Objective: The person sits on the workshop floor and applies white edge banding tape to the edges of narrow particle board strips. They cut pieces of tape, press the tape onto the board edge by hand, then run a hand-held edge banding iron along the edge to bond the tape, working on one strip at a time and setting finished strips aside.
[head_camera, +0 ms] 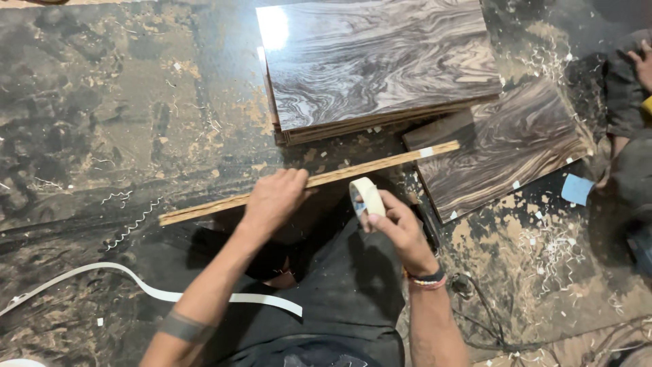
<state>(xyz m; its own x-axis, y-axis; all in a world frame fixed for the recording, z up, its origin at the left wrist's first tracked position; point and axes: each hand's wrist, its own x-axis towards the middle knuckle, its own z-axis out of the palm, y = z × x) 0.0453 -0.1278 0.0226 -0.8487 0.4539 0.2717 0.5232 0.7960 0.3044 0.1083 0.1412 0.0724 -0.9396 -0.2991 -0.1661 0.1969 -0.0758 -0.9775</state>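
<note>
A long thin panel stands on its edge across the dark floor, its pale wooden edge strip (380, 164) facing up. My left hand (273, 198) grips that edge near its middle. My right hand (397, 228) holds a roll of pale masking tape (367, 197) just in front of the strip, to the right of my left hand. A short piece of white tape sits on the strip's far right end (426, 152). My legs in dark trousers lie below the hands.
A stack of dark swirl-grain laminated boards (377, 64) lies beyond the strip, and another such board (506, 146) to the right. A white edge band (136, 282) curls on the floor at left. Shavings and sawdust (550, 245) litter the right. Another person's hand (640, 61) shows at far right.
</note>
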